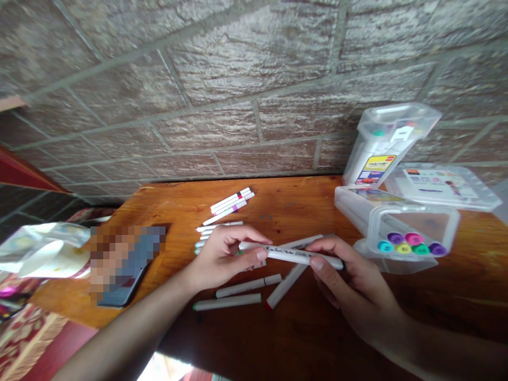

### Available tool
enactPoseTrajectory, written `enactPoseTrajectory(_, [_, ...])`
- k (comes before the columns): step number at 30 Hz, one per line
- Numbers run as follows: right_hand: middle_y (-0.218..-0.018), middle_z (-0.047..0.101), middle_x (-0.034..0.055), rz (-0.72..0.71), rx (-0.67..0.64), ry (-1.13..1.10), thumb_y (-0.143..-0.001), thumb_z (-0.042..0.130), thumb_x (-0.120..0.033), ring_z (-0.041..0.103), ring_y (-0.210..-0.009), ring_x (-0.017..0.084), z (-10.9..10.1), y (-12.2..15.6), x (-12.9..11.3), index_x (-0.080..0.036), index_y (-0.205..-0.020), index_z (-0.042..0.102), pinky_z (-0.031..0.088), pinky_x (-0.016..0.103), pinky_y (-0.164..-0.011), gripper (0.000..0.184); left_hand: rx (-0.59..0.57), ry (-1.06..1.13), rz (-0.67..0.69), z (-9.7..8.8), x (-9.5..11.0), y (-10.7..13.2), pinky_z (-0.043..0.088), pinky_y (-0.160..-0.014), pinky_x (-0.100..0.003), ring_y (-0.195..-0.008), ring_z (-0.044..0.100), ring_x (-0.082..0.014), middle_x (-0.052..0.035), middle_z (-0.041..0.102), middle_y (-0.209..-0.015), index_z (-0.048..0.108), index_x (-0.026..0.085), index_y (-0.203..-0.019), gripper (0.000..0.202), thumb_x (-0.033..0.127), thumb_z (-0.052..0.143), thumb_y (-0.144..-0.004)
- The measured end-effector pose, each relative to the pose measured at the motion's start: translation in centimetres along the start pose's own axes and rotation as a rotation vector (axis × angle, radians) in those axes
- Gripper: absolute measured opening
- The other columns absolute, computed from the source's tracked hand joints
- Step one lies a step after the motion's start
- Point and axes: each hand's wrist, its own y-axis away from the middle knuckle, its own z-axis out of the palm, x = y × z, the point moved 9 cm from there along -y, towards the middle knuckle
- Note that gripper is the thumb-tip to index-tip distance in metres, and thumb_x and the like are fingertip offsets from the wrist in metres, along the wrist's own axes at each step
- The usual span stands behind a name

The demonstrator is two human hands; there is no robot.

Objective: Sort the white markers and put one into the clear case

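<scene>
Between my two hands is a white marker (289, 255) with dark lettering along its barrel. My left hand (226, 253) pinches its left end, and my right hand (349, 275) grips it near the dark-tipped right end. Under and around my hands lie loose white markers: a green-ended marker (228, 302), a marker with a dark end (249, 286) and a red-ended marker (286, 286). Several more, including a purple-banded marker (225, 212), lie in a group beyond my left hand, which partly hides some of them.
At the right, an open clear case (413, 227) on its side holds several colour-capped markers. Behind it stand an upright marker case (381, 153) and a flat clear box (448, 185). A phone (127, 280) and a white cup (55, 259) are on the left. A brick wall (246, 106) borders the table.
</scene>
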Motion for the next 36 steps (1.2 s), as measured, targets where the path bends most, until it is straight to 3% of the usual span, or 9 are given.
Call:
enactPoseTrajectory(5, [-0.063,0.050,-0.0046,-0.012,0.022,-0.008,-0.105,0.057,-0.043,0.044,-0.050,0.012,-0.1,0.3,0.1,-0.026,-0.110,0.064,0.035,0.022,-0.043,0.020,-0.053,0.146,-0.088,0.2,-0.7,0.0,0.051,-0.050,-0.017,-0.055,0.066,-0.0116,-0.0069,0.075,-0.071,0.079,0.011,-0.101,0.024,0.033,0.077,-0.090])
enactPoseTrajectory(10, [-0.075,0.057,-0.0022,-0.003,0.040,-0.071,-0.106,0.054,-0.045,0.047,-0.056,0.011,-0.1,0.6,0.2,-0.026,-0.113,0.063,0.038,0.021,-0.045,0.022,-0.076,0.255,-0.092,0.0,-0.8,-0.2,0.051,-0.051,-0.017,-0.053,0.064,-0.0099,-0.0074,0.077,-0.071,0.081,0.012,-0.106,0.025,0.032,0.076,-0.091])
enactPoseTrajectory(20, [-0.069,0.054,-0.0019,0.042,0.059,-0.157,-0.105,0.053,-0.049,0.047,-0.055,0.013,-0.1,0.7,0.1,-0.024,-0.111,0.065,0.039,0.021,-0.044,0.029,-0.079,0.365,-0.078,-0.3,-1.4,-0.4,0.051,-0.054,-0.022,-0.057,0.067,-0.0136,-0.0118,0.079,-0.079,0.081,0.012,-0.115,0.030,0.033,0.070,-0.096])
enactPoseTrajectory(36, [-0.082,0.065,0.0041,-0.036,0.070,-0.178,-0.106,0.052,-0.044,0.052,-0.054,0.014,-0.4,1.0,-0.9,-0.026,-0.121,0.072,0.042,0.024,-0.043,0.031,-0.085,0.551,-0.131,-0.1,-1.9,-0.7,0.051,-0.053,-0.024,-0.058,0.069,-0.0172,-0.0164,0.080,-0.080,0.080,0.008,-0.112,0.032,0.032,0.067,-0.097])
